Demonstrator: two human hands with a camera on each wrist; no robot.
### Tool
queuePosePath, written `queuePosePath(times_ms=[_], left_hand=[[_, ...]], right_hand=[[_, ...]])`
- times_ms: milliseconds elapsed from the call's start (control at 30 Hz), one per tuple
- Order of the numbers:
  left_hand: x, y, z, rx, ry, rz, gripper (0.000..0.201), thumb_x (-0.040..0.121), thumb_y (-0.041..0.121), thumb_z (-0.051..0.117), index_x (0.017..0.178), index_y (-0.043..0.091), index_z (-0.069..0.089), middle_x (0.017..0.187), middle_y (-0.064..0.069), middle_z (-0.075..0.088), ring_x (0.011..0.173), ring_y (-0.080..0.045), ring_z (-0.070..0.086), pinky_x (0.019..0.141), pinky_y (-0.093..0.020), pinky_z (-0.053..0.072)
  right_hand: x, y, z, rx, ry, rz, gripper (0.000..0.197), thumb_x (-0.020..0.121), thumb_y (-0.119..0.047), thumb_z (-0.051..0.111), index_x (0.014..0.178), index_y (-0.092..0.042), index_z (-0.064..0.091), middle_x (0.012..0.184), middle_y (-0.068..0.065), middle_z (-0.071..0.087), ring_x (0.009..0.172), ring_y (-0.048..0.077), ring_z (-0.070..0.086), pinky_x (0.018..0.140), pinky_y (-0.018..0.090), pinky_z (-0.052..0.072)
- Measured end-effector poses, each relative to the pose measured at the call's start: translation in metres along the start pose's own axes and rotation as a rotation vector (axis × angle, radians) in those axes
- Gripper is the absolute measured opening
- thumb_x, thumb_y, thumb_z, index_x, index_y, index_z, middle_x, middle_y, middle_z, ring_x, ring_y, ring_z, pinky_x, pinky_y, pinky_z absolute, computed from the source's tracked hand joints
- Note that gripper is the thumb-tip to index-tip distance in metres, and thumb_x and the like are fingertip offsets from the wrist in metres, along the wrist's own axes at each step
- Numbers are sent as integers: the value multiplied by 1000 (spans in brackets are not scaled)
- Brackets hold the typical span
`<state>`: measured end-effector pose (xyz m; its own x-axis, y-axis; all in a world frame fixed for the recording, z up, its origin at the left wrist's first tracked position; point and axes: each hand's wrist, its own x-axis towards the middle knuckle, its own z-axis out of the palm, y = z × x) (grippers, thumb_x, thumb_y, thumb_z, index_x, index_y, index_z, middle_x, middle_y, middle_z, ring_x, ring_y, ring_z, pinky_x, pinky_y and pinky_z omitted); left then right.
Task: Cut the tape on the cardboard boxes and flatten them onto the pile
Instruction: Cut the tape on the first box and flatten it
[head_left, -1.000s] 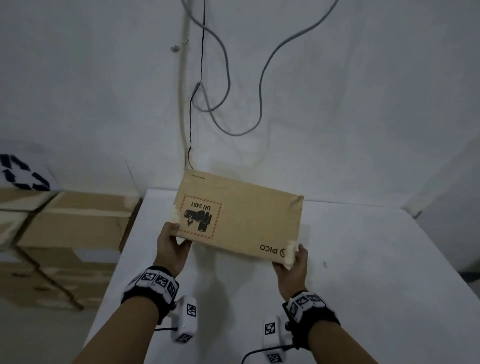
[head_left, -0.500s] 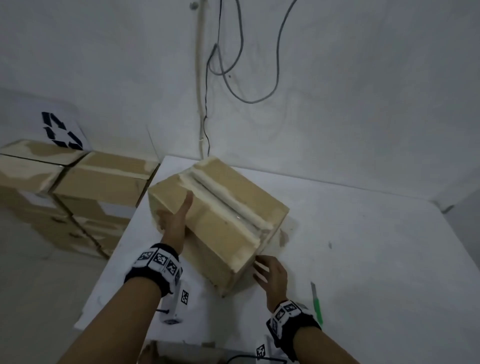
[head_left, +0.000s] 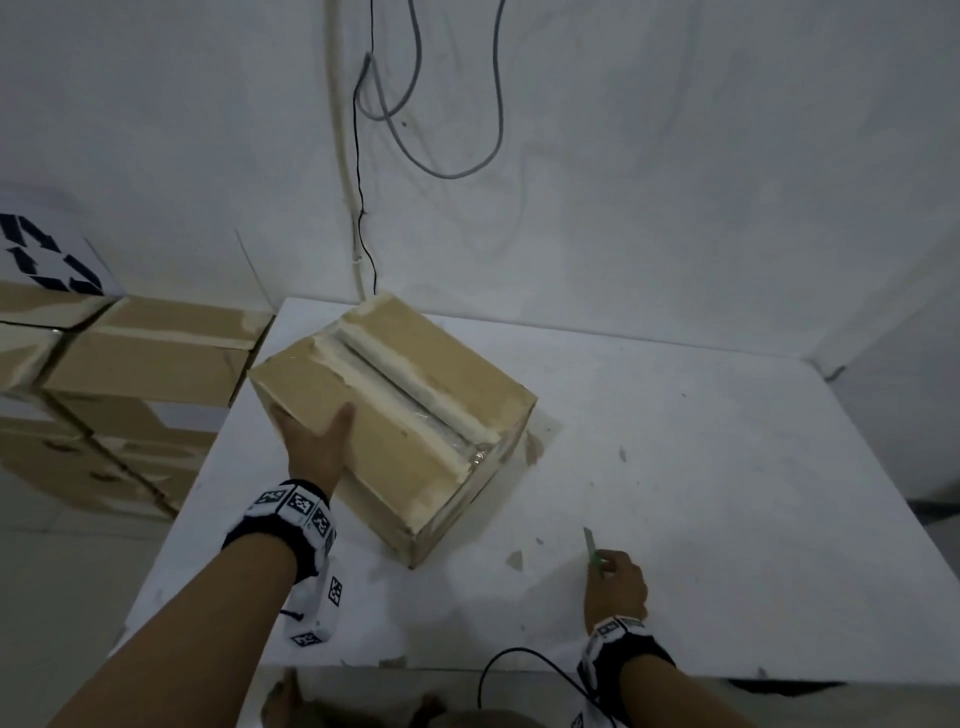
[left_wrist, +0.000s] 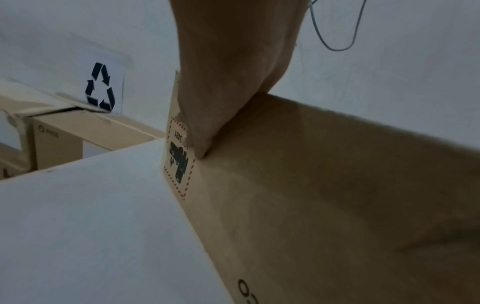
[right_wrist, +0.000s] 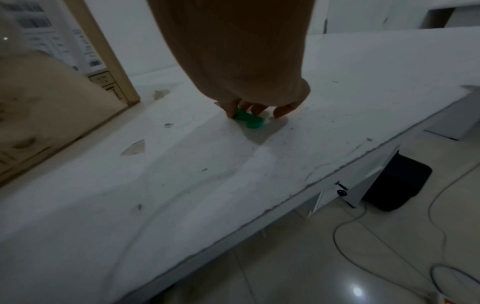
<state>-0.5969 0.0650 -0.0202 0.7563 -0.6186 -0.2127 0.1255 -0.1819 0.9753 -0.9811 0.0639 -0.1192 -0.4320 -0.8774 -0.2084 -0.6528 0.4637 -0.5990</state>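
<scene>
Our left hand (head_left: 317, 447) rests flat on the cardboard box (head_left: 395, 421) near the desk's (head_left: 727, 467) far-left corner. Our right hand (head_left: 615, 584) pinches the green cutter (head_left: 592, 553) near the front edge; the tape seam (head_left: 410, 395) runs diagonally, so the right is the cutting hand.

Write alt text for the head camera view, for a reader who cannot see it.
A person's left hand rests on a taped cardboard box standing on a white table, while the right hand closes on a green cutter lying on the table nearer the person. More cardboard boxes are stacked left of the table under a recycling sign.
</scene>
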Motion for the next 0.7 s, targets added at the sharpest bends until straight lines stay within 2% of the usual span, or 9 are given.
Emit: queuePosePath(times_ms=[100,233,333,367,433,467,533,633,700], left_hand=[[5,3,-3,29,-71,-3,108,81,37,73,152,23,-7,152,-8,30,133,-27,38,111,-49,33],[12,12,-2,85,-104,-18,109,81,39,72,153,20,-7,154,-9,26,136,-29,35,112,-48,30],[14,23,0,188,-124,-58,114,81,43,71,151,17,-14,156,-12,22,138,-32,32,112,-48,29],[16,28,1,269,-116,-57,116,81,46,70,150,15,-17,158,-12,16,140,-32,28,113,-49,26],[16,35,4,631,-82,51,111,85,55,60,149,14,-21,161,-10,-4,147,-28,8,117,-52,12],[17,38,6,838,-63,144,103,89,56,52,150,15,-19,160,-8,-12,148,-26,-3,117,-52,4],[21,45,11,1048,-89,302,85,96,50,40,151,16,-15,159,-6,-17,148,-23,-11,117,-51,-5],[27,53,20,1098,-181,418,70,99,41,32,153,20,-7,160,-4,-13,148,-21,-10,117,-53,-7],[29,53,24,1192,-272,460,65,100,45,26,154,23,-4,161,-2,-12,148,-20,-9,116,-57,-6]], right_hand=[[3,-3,8,20,-57,-47,19,93,-9,60,109,-6,69,107,21,66,99,40,62,80,38,48],[7,-37,20,135,-46,-164,15,89,1,63,101,5,71,98,29,63,90,43,63,83,47,53],[13,-99,13,321,55,-241,16,90,2,60,105,6,64,101,23,62,90,31,58,81,36,46],[15,-125,8,387,101,-273,15,91,2,60,105,4,62,101,21,62,89,29,57,79,34,44],[20,-175,-3,494,148,-355,12,91,1,59,103,0,60,97,16,63,87,27,58,76,33,44],[23,-198,-7,526,129,-410,10,91,0,59,101,-2,60,96,12,63,87,28,59,75,33,45],[25,-242,-12,543,26,-521,5,92,-3,60,96,-6,59,93,8,61,90,31,61,74,35,48],[21,-290,-4,443,-136,-659,9,93,-16,63,88,-9,61,86,5,64,82,28,63,74,45,55],[9,-316,10,387,-271,-670,15,92,-28,67,89,-13,67,84,3,67,78,23,64,72,39,56]])
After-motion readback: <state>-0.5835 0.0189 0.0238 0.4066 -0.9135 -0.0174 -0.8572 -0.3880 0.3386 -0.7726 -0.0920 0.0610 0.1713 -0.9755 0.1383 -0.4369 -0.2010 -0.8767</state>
